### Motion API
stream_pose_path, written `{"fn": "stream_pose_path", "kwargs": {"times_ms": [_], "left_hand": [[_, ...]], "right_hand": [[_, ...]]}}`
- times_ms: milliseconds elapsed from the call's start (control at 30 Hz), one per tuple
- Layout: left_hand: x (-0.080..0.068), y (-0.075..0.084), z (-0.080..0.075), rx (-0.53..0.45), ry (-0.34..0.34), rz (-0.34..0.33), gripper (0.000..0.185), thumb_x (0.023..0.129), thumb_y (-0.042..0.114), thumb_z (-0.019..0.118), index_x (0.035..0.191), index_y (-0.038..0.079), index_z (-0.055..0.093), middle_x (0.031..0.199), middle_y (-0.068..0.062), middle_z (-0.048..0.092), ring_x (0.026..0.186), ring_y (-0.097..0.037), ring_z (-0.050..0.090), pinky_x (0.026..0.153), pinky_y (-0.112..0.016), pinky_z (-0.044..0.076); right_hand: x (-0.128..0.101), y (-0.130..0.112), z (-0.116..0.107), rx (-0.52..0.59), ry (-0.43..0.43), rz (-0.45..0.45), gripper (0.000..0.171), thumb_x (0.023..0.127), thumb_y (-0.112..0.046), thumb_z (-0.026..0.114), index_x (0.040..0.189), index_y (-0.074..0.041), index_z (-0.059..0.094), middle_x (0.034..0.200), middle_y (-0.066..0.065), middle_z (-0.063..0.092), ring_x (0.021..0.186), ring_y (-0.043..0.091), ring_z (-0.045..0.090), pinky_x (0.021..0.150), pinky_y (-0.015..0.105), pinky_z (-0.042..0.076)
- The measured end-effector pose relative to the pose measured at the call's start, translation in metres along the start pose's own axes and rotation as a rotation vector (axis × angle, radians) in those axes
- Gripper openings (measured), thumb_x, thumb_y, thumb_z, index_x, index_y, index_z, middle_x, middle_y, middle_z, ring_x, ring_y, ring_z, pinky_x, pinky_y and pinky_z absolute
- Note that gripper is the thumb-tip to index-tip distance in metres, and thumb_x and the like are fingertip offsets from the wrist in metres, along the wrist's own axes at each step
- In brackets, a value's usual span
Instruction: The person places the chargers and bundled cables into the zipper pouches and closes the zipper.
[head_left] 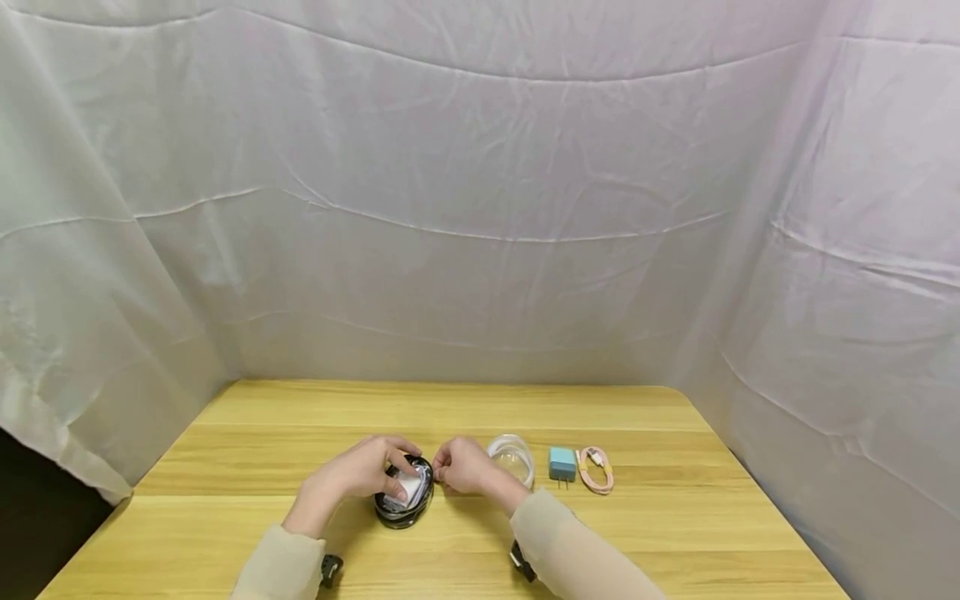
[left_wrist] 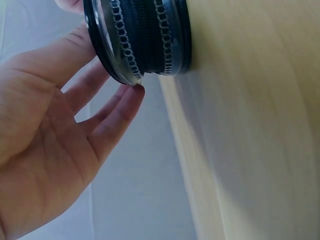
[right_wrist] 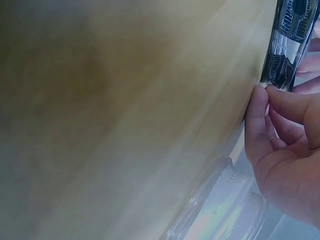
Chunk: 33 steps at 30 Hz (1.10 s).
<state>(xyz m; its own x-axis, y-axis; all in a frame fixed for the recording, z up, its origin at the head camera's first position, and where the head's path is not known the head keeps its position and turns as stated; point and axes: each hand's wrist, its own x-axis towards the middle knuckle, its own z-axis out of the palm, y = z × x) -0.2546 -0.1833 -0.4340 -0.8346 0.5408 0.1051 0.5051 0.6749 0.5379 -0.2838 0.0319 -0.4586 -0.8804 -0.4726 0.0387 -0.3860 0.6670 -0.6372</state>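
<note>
A black round zip case (head_left: 403, 518) with a clear top stands on the table, something white showing through it. My left hand (head_left: 366, 468) holds it from the left, thumb over the top and fingers at the far edge. In the left wrist view its dark side (left_wrist: 142, 35) carries two rows of zip teeth, and fingertips (left_wrist: 134, 95) touch the rim. My right hand (head_left: 465, 467) pinches at the zip on the case's right side with thumb and forefinger. Those fingertips hide the zip pull. In the right wrist view they meet at the case's lower edge.
Just right of my right hand sits a clear round case with a white rim (head_left: 527, 457), partly behind the wrist. Farther right lie a teal plug charger (head_left: 562, 463) and a coiled pink cable (head_left: 606, 477). Pale curtains (head_left: 480, 275) enclose the wooden table (head_left: 675, 533).
</note>
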Motion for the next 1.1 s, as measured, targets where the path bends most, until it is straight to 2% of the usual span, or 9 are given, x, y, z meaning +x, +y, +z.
{"fn": "stream_pose_path", "kwargs": {"times_ms": [333,800,1100], "left_hand": [[0.000,-0.003,0.001,-0.058,-0.005,-0.025,0.027,0.072,0.013,0.092,0.098,0.011,0.083,0.137,-0.011,0.066,0.131,-0.047,0.054,0.107,-0.062,0.047],[0.001,0.006,0.002,-0.045,-0.002,-0.062,0.027,0.070,0.010,0.092,0.096,0.009,0.083,0.135,-0.011,0.067,0.129,-0.047,0.055,0.108,-0.063,0.045],[0.001,0.010,0.001,-0.029,0.001,-0.066,0.028,0.070,0.009,0.092,0.096,0.008,0.083,0.134,-0.011,0.067,0.128,-0.047,0.056,0.108,-0.062,0.046]], "right_hand": [[0.000,0.002,0.000,-0.032,-0.007,0.007,0.013,0.088,0.002,0.072,0.079,-0.008,0.071,0.067,-0.002,0.066,0.061,0.006,0.056,0.063,0.022,0.049],[-0.003,0.001,-0.002,-0.061,-0.033,-0.005,0.016,0.087,0.004,0.070,0.077,-0.008,0.070,0.065,-0.007,0.062,0.060,0.005,0.053,0.056,0.019,0.045],[-0.006,0.002,-0.001,-0.021,-0.063,0.005,0.018,0.087,0.007,0.067,0.076,-0.007,0.069,0.066,-0.006,0.061,0.058,0.004,0.053,0.052,0.016,0.043]]}}
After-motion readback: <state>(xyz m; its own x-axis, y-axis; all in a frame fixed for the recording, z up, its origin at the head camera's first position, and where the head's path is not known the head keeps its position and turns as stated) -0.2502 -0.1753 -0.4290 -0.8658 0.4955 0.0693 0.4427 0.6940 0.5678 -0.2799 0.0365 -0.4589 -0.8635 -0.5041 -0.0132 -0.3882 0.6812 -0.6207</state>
